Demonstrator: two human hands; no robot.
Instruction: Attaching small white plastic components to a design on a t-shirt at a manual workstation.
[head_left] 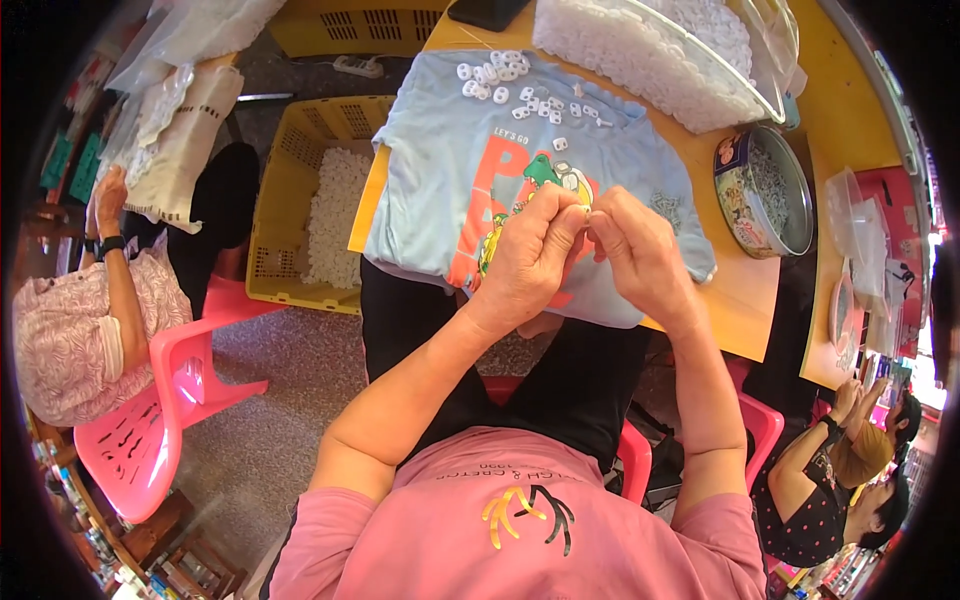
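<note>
A: What is in hand?

B: A small pale piece [586, 212], pinched where the two sets of fingertips meet, above the near part of the light blue shirt [450, 150]. It is mostly hidden by the fingers; long axis and heading cannot be read.

A: Hand states?

B: Left hand [528, 258]: fingers curled, thumb and forefinger closed on the piece from the left. Right hand [638, 255]: fingers bent, tips closed on the same piece from the right. Both hands touch at the fingertips.

A: Under the hands?

B: The shirt lies spread over the orange surface [745, 300], its near edge hanging off the near side. It carries a coloured print under the hands.

A: Farther out?

B: Loose small white pieces [505, 80] are scattered on the far part of the shirt. Far right of those, a clear bag of white pieces [640, 50]. Right of the hands, a round tin [765, 190] holds small grey parts. Left of the surface, on the floor, a yellow crate [300, 190] is part filled with white pieces. Far left, another person [80, 320] sits on a pink chair [160, 400].
</note>
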